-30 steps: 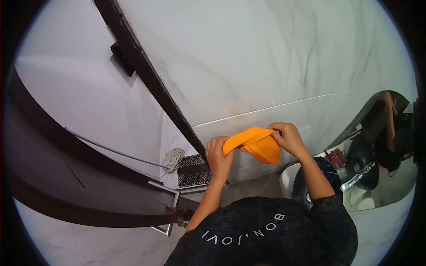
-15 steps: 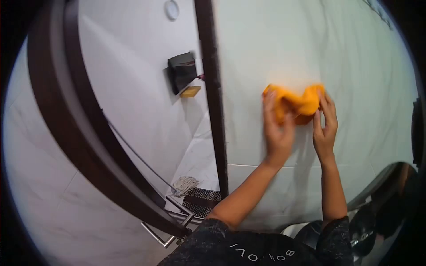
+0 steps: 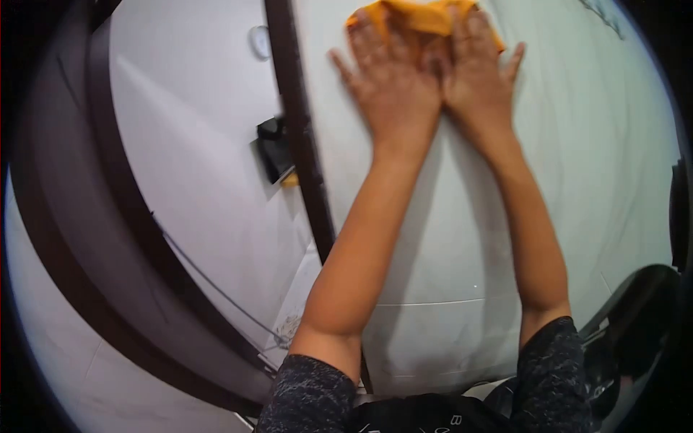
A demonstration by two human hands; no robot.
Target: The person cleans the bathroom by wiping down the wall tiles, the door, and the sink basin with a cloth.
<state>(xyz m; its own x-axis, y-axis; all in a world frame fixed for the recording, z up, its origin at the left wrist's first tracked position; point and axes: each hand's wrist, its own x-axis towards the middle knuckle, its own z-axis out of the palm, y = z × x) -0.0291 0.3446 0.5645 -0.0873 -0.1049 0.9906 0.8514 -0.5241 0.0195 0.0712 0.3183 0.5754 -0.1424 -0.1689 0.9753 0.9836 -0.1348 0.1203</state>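
Observation:
An orange cloth (image 3: 422, 16) lies against a pale, marble-veined tiled wall (image 3: 447, 231) at the top of the view. My left hand (image 3: 395, 83) presses on its left part, palm to the wall, fingers stretched out and thumb or outer finger spread away to the left. Beside it, my right hand (image 3: 478, 83) lies flat on the cloth's right part, fingers stretched upward and one spread to the right. The two hands touch or nearly touch in the middle. Some blur hides the fingertips' exact edges.
Left of the wall runs a dark door frame (image 3: 307, 144) around a doorway. Inside are a black box-like object (image 3: 273, 151), something yellow below it (image 3: 290, 180) and a mop (image 3: 289, 328). A dark open door edge (image 3: 133, 216) curves at far left. Dark shiny objects (image 3: 642, 317) stand lower right.
Both hands have moved up the wall with the orange cloth. It was bunched between curled fingers; now the hands press it flat, with fingers stretched. The view has shifted too.

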